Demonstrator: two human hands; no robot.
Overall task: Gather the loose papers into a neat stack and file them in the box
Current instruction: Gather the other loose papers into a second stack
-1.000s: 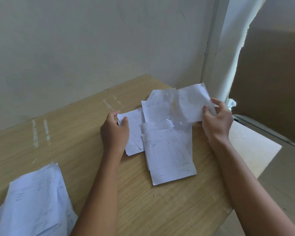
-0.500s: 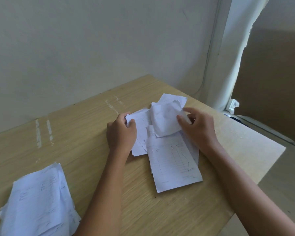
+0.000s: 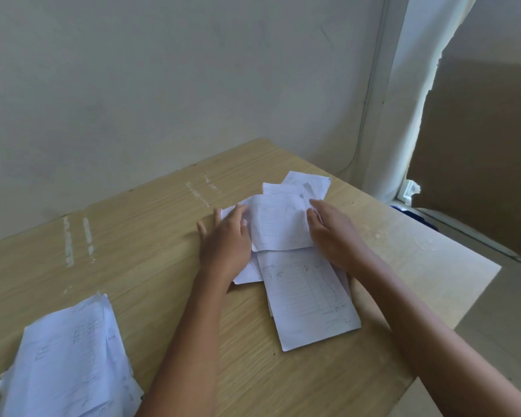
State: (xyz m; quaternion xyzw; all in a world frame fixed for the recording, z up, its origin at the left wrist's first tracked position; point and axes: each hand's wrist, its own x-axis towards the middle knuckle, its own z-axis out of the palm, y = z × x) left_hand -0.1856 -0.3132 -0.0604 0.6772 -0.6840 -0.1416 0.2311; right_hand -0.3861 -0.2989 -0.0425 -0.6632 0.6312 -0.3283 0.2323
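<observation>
Several loose white papers (image 3: 307,296) with printed tables lie overlapping in the middle of the wooden table (image 3: 151,254). A crumpled sheet (image 3: 278,224) rests on top of them at the far end. My left hand (image 3: 226,239) lies flat with fingers spread on the left edge of that sheet. My right hand (image 3: 331,233) presses its right edge, fingers slightly curled on the paper. A second, thicker stack of papers (image 3: 69,359) sits at the table's near left corner. No box is clearly in view.
A plain wall runs behind the table. To the right stand a white pillar (image 3: 403,100) and a large brown cardboard sheet (image 3: 478,152) against a window frame. The table's right edge drops off to the floor (image 3: 500,332).
My right hand brought the crumpled sheet from the far right down onto the pile. My left hand opened from a pinch on a paper to a flat palm on the sheets.
</observation>
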